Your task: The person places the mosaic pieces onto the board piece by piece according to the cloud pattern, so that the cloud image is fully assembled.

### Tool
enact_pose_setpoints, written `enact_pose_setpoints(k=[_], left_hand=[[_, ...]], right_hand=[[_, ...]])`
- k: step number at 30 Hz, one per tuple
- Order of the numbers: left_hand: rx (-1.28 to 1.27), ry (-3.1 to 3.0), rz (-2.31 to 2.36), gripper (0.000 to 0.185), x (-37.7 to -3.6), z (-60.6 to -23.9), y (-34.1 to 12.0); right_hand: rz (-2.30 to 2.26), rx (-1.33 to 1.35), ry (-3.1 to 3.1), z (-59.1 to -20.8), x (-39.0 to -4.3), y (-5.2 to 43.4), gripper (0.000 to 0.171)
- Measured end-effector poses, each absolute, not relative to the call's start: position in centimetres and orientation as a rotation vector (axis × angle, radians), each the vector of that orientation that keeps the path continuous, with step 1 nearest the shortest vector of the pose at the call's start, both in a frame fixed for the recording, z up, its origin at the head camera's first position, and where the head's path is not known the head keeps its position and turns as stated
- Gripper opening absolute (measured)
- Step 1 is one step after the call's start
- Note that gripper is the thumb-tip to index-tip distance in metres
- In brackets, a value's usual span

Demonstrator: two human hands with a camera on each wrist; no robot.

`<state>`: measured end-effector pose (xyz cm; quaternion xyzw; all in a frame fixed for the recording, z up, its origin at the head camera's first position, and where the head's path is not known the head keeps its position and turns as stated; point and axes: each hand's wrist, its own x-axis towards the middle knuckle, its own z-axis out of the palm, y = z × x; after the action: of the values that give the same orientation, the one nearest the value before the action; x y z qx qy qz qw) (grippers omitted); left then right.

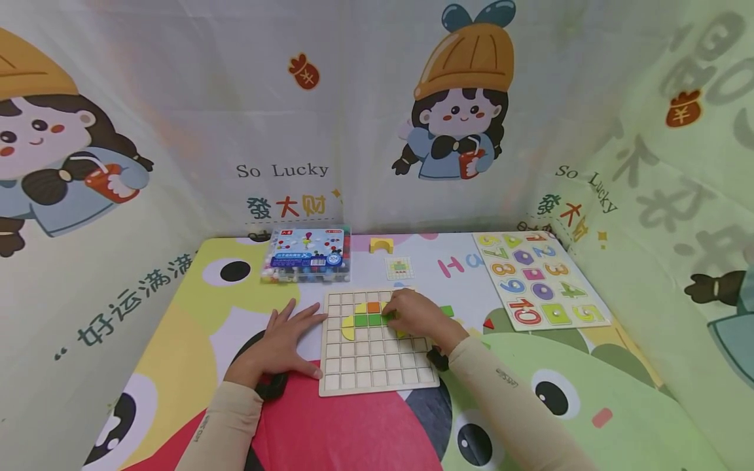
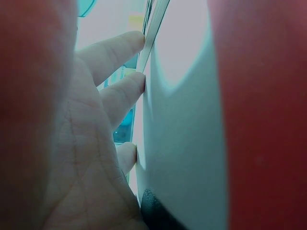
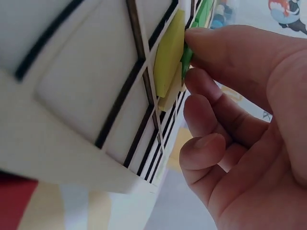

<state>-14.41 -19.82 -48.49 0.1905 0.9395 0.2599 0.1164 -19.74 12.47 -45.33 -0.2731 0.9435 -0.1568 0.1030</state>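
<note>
A pale wooden grid board [image 1: 365, 366] lies on the table with colored tiles in its upper cells. Among these are an orange square [image 1: 373, 307], green tiles [image 1: 368, 320] and a rounded yellow tile [image 1: 348, 328]. My right hand [image 1: 412, 314] pinches a green tile [image 3: 187, 56] between thumb and index finger at the board, beside a yellow tile [image 3: 170, 55]; its other fingers are curled. My left hand [image 1: 283, 343] is spread at the board's left side, its fingertips touching the edge. The right hand hides part of the tiles in the head view.
Behind the board are a clear plastic case [image 1: 306, 255], a yellow arch block [image 1: 381, 245] and a small pattern card [image 1: 400, 268]. A number puzzle board [image 1: 542, 281] lies at the right. A loose green tile [image 1: 447, 311] and red triangle [image 1: 489, 324] lie between the boards.
</note>
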Motion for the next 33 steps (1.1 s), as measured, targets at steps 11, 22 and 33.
enact_pose_setpoints(k=[11,22,33], left_hand=[[0.540,2.747,0.752,0.116,-14.5,-48.9,-19.8],[0.541,2.744,0.764,0.115,-14.3,-48.8,-19.8],[0.549,2.753,0.756,0.116,-14.4,-48.9,-19.9]], right_hand=[[-0.632,-0.798,2.795,-45.0,-17.7,15.8,0.026],[-0.724,-0.732,2.859,-44.9,-15.4,21.1,0.026],[-0.704,-0.775,2.908,-45.7,-13.8,26.2,0.023]])
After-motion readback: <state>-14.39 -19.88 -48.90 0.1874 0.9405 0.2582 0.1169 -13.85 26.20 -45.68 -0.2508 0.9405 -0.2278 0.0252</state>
